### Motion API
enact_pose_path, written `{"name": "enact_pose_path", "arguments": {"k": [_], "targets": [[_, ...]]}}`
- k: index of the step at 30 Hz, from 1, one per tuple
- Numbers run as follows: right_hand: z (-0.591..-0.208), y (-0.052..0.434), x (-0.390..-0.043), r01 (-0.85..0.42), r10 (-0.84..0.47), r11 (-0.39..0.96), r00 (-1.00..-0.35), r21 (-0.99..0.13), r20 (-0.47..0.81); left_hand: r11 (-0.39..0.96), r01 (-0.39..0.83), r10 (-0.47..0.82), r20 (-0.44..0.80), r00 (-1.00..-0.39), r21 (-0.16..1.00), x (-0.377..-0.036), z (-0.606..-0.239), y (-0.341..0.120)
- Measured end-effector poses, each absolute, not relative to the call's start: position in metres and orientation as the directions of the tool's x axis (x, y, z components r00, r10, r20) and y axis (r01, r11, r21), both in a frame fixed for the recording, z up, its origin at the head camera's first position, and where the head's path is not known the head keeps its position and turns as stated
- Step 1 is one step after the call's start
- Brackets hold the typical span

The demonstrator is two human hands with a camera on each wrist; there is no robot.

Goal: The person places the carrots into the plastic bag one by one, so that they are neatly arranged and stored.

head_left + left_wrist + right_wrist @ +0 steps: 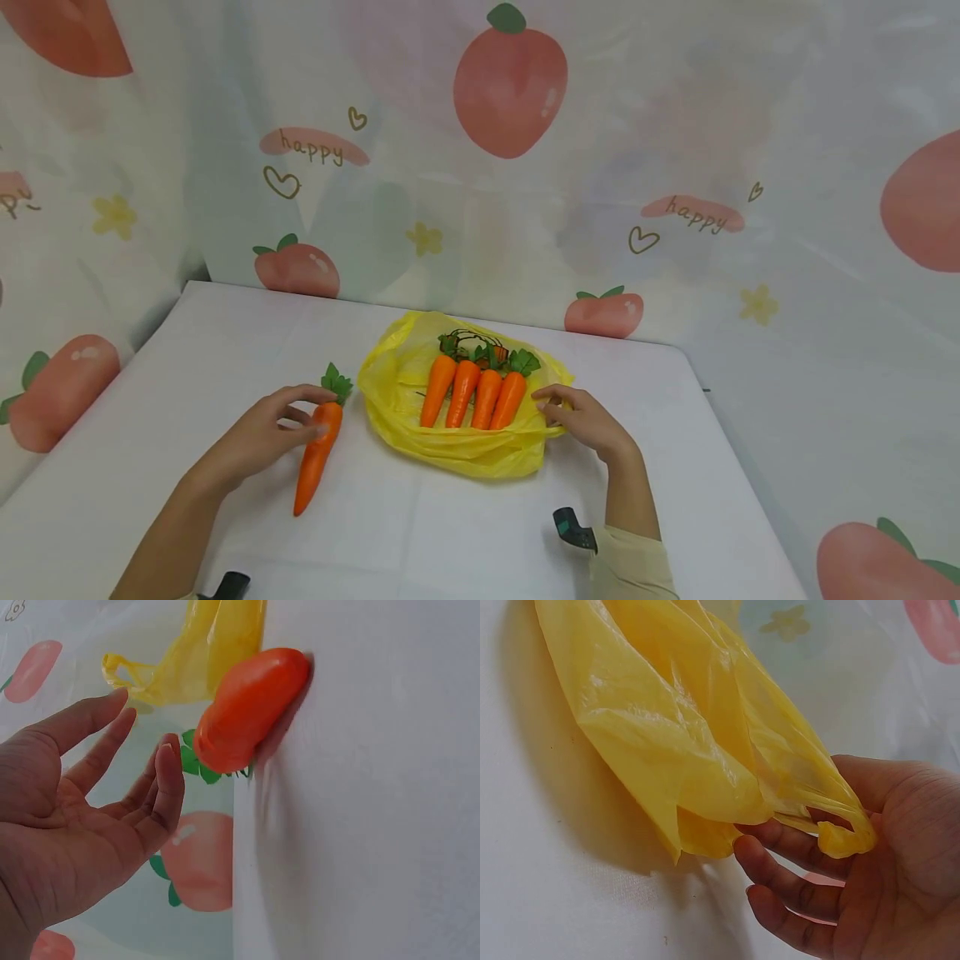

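An orange carrot (pixel 318 458) with green leaves lies on the white table left of the bag. My left hand (pixel 273 429) is over its leafy end in the head view. The left wrist view shows the fingers of that hand (pixel 97 802) loosely bent, with a gap between them and the carrot (pixel 251 709). A yellow plastic bag (pixel 465 454) lies spread open, with several carrots (pixel 465 392) side by side in its mouth. My right hand (pixel 588 421) holds the bag's right edge; in the right wrist view the handle loop (pixel 844 836) lies between thumb and fingers.
Behind the carrots in the bag sits a dark wiry tangle (pixel 480 340) with leaves. The white table (pixel 360 542) ends at a fruit-printed cloth backdrop (pixel 480 217). Dark camera mounts (pixel 573 529) stick out at my wrists.
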State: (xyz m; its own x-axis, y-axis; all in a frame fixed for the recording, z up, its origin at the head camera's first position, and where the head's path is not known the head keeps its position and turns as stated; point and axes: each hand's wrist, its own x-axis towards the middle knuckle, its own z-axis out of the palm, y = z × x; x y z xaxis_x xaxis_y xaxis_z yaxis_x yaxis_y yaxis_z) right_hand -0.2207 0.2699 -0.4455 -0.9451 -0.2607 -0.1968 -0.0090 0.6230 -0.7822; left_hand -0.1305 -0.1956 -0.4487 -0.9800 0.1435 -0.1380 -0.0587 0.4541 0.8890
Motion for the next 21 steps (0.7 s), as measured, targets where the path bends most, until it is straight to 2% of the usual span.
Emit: {"name": "enact_pose_path", "arguments": {"k": [10, 21], "targets": [[-0.447, 0.270, -0.221, -0.018, -0.274, 0.621, -0.941, -0.783, -0.196, 0.473, -0.135, 0.106, -0.208, -0.972, 0.871, -0.127, -0.456, -0.204], [-0.447, 0.270, -0.221, -0.019, -0.272, 0.624, -0.943, -0.781, -0.194, 0.458, -0.129, 0.166, -0.228, -0.959, 0.880, -0.130, -0.467, -0.211]]}}
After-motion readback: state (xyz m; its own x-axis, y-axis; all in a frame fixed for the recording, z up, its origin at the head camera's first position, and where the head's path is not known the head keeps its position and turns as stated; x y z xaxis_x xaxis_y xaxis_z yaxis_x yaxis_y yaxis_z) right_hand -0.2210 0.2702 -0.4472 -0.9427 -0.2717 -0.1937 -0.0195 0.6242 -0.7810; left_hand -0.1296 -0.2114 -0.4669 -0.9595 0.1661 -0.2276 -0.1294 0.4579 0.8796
